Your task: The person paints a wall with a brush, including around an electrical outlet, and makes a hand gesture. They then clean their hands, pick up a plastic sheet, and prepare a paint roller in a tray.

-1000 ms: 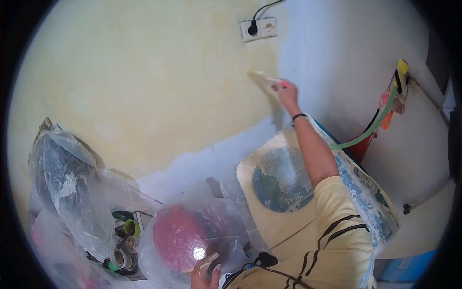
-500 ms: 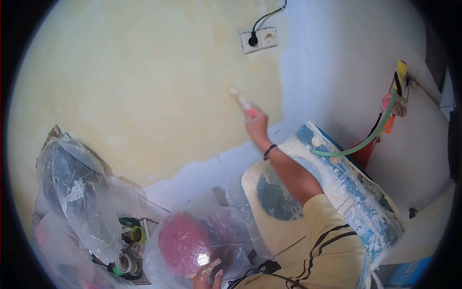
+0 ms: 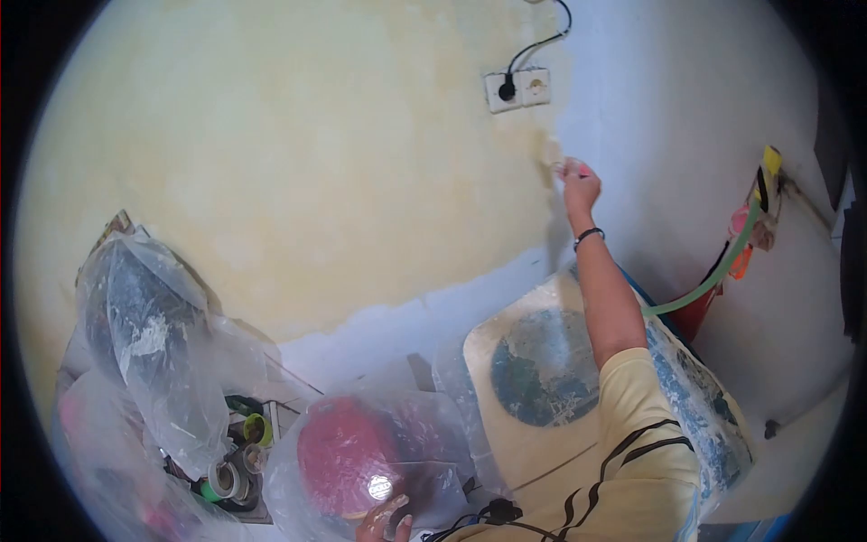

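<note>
Head view: any lettering on the double socket (image 3: 517, 90) or on the pink part of the brush (image 3: 553, 152) is too small to read. The brush is at the right edge of the wall's (image 3: 343, 199) pale yellow area, just below the socket, beside the white strip that runs down to the wall's corner. Its handle lies in the right hand (image 3: 582, 188), and its bristle end points up and away from the knuckles; whether the bristles touch the wall I cannot tell. The left hand is well apart from it, near the bottom edge of the view.

The right hand is closed around the handle, with a dark wristband (image 3: 590, 237) at the wrist and the arm reaching over the paint-marked machine top (image 3: 492, 339), across the right side of its round blue-green panel (image 3: 533, 384). The left hand (image 3: 384, 527) has pale smears on its fingers and is half curled, thumb and fingers apart around something dark; whether it grips this I cannot tell. Just above it is a pink round object (image 3: 343, 452) under clear plastic (image 3: 433, 425).
</note>
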`<state>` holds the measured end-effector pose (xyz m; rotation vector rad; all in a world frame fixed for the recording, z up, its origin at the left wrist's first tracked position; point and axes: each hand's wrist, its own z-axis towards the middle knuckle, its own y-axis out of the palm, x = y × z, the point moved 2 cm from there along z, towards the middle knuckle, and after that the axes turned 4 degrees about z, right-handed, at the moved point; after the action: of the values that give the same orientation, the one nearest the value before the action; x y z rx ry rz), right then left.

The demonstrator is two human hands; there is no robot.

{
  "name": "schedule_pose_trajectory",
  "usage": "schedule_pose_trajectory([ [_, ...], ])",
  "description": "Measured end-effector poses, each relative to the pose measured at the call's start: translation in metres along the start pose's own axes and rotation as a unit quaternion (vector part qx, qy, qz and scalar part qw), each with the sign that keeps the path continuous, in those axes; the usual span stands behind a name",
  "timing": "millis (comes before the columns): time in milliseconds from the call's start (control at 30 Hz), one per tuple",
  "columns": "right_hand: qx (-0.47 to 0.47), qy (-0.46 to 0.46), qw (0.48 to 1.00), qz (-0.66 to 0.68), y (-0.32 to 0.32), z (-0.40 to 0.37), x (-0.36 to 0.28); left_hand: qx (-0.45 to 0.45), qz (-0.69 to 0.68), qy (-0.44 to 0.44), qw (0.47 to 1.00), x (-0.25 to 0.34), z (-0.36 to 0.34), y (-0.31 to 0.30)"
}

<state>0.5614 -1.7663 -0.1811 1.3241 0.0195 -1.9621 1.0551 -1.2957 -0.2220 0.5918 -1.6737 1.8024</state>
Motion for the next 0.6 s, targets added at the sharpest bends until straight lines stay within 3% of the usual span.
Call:
schedule_pose_trajectory([
  [33, 0.057, -0.058, 0.991, -0.109, -0.005, 0.001, -0.004, 0.006, -0.01, -0.002, 1.0, 0.0, -0.001, -0.001],
  [133, 0.115, -0.049, 0.983, -0.137, -0.003, -0.01, 0.001, 0.012, -0.02, -0.005, 1.0, 0.0, -0.003, -0.007],
  [333, -0.092, -0.145, 0.976, -0.134, 0.05, -0.161, -0.015, 0.0, -0.004, 0.008, 1.0, 0.006, -0.001, -0.001],
  [400, -0.215, -0.078, 0.971, -0.066, 0.051, -0.233, -0.025, -0.01, 0.01, 0.026, 1.0, 0.002, -0.003, 0.003],
  [500, -0.389, -0.03, 0.921, 0.003, 0.058, -0.314, -0.007, -0.005, 0.002, 0.017, 1.0, 0.0, -0.008, 0.006],
  [600, -0.418, 0.003, 0.908, -0.015, 0.063, -0.327, 0.004, 0.0, 0.007, 0.007, 1.0, -0.003, -0.014, 0.005],
])
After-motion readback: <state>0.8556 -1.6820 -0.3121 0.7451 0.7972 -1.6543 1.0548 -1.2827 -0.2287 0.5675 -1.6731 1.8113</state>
